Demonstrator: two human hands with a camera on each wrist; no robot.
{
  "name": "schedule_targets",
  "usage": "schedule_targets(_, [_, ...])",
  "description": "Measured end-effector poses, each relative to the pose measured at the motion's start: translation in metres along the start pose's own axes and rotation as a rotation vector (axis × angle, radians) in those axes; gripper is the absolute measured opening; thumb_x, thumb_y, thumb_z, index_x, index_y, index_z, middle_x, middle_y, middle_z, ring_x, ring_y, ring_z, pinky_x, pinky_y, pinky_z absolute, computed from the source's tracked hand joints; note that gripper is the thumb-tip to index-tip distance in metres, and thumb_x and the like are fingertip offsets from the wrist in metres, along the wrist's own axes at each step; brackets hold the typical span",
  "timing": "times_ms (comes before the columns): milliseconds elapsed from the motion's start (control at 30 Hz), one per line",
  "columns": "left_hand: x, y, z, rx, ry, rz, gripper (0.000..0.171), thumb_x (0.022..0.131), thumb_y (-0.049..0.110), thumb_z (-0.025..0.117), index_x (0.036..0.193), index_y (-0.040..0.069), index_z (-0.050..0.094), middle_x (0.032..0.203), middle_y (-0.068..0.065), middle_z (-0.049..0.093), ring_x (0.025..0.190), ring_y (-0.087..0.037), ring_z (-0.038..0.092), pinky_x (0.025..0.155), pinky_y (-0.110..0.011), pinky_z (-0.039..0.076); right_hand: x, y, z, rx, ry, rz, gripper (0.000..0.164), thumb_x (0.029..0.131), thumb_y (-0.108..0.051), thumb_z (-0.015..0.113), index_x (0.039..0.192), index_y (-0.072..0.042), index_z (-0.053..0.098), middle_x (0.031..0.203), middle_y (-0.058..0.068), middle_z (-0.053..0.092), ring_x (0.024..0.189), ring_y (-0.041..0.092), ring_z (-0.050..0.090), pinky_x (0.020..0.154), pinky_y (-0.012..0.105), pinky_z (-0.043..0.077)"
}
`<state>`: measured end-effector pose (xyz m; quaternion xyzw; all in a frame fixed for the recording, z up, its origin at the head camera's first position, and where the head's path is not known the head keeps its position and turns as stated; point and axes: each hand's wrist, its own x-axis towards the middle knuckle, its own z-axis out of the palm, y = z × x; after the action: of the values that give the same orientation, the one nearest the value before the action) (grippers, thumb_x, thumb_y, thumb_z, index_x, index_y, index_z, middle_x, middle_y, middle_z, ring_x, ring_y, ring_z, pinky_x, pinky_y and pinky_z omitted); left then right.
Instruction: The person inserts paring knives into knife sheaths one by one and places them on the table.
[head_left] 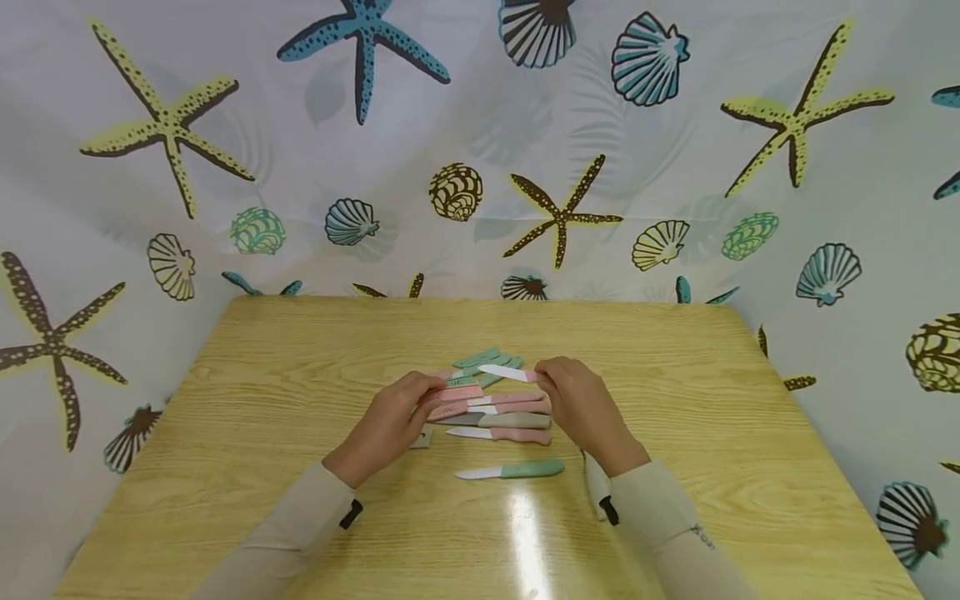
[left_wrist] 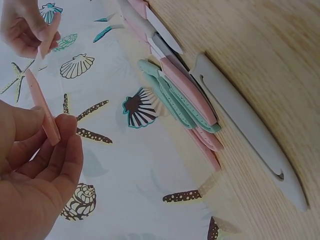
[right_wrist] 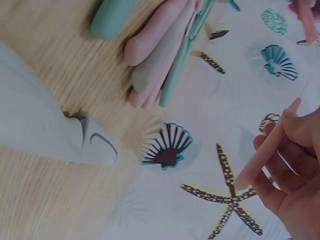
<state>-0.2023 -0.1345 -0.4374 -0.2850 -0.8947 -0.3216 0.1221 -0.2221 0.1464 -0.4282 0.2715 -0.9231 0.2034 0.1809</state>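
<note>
My left hand [head_left: 390, 421] pinches a pink knife sheath [left_wrist: 45, 112] between thumb and fingers. With my right hand [head_left: 585, 404] I grip a small paring knife by its pink handle [right_wrist: 267, 147]. Its white blade [head_left: 504, 372] points left toward the sheath and nears the sheath's end in the left wrist view. Under and between the hands lie more knives: pink-handled ones [head_left: 521, 435] and a grey-handled one [head_left: 517, 421]. Several green sheaths [head_left: 478, 358] are bunched just beyond. Nearer me lies a green-handled knife [head_left: 532, 469], blade to the left.
A long grey sheath [left_wrist: 245, 125] lies on the wooden table [head_left: 675, 375] by the left wrist. Beside the right wrist is a whitish, smooth-bodied object [head_left: 595, 483], partly hidden by the sleeve. Cloth printed with starfish and shells [head_left: 420, 150] hangs behind the table.
</note>
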Motion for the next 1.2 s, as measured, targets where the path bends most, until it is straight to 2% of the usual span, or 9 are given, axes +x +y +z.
schedule_targets(200, [0.001, 0.001, -0.002, 0.005, -0.005, -0.003, 0.022, 0.095, 0.011, 0.061, 0.116, 0.004, 0.063, 0.108, -0.004, 0.063, 0.084, -0.009, 0.059, 0.070, -0.024, 0.053, -0.013, -0.011, -0.008, -0.064, 0.068, -0.092, 0.013, 0.088, -0.002, 0.067, 0.101, 0.000, 0.065, 0.096, 0.010, 0.066, 0.089, 0.025, 0.063, 0.074, 0.031, 0.056])
schedule_targets(400, [0.002, 0.003, -0.003, -0.001, -0.004, -0.001, 0.023, 0.094, 0.008, 0.062, 0.116, 0.003, 0.063, 0.110, -0.006, 0.063, 0.088, -0.013, 0.062, 0.074, -0.028, 0.055, -0.016, -0.013, -0.014, -0.128, 0.100, -0.124, 0.020, 0.080, 0.003, 0.073, 0.100, 0.001, 0.066, 0.096, 0.012, 0.067, 0.089, 0.026, 0.063, 0.076, 0.031, 0.056])
schedule_targets(700, [0.003, 0.003, -0.002, 0.038, -0.002, 0.045, 0.022, 0.094, 0.008, 0.061, 0.116, 0.003, 0.064, 0.110, -0.006, 0.063, 0.091, -0.013, 0.063, 0.074, -0.025, 0.055, -0.016, -0.013, -0.017, -0.125, 0.068, -0.139, 0.027, 0.077, 0.015, 0.071, 0.100, 0.001, 0.068, 0.097, 0.012, 0.067, 0.090, 0.027, 0.062, 0.080, 0.034, 0.054])
schedule_targets(867, [0.003, 0.003, -0.001, 0.043, 0.000, 0.061, 0.023, 0.094, 0.008, 0.061, 0.116, 0.003, 0.063, 0.112, -0.006, 0.063, 0.094, -0.014, 0.064, 0.076, -0.026, 0.055, -0.016, -0.015, -0.017, -0.121, 0.051, -0.143, 0.026, 0.077, 0.013, 0.072, 0.100, 0.000, 0.069, 0.097, 0.011, 0.067, 0.090, 0.026, 0.062, 0.079, 0.035, 0.054])
schedule_targets(1000, [0.004, 0.003, 0.002, 0.049, 0.003, 0.081, 0.021, 0.094, 0.007, 0.061, 0.115, 0.004, 0.063, 0.111, -0.006, 0.063, 0.093, -0.014, 0.063, 0.075, -0.026, 0.055, -0.019, -0.017, -0.014, -0.118, 0.041, -0.156, 0.029, 0.076, 0.016, 0.072, 0.100, 0.000, 0.070, 0.099, 0.011, 0.067, 0.091, 0.026, 0.062, 0.086, 0.039, 0.054])
schedule_targets(1200, [0.002, 0.008, 0.007, 0.041, 0.013, 0.101, 0.020, 0.092, 0.006, 0.063, 0.112, 0.004, 0.064, 0.107, -0.004, 0.063, 0.096, -0.017, 0.063, 0.078, -0.028, 0.055, -0.022, -0.024, -0.007, -0.096, 0.060, -0.180, 0.025, 0.075, 0.012, 0.075, 0.096, -0.001, 0.069, 0.097, 0.010, 0.067, 0.089, 0.026, 0.062, 0.086, 0.043, 0.053])
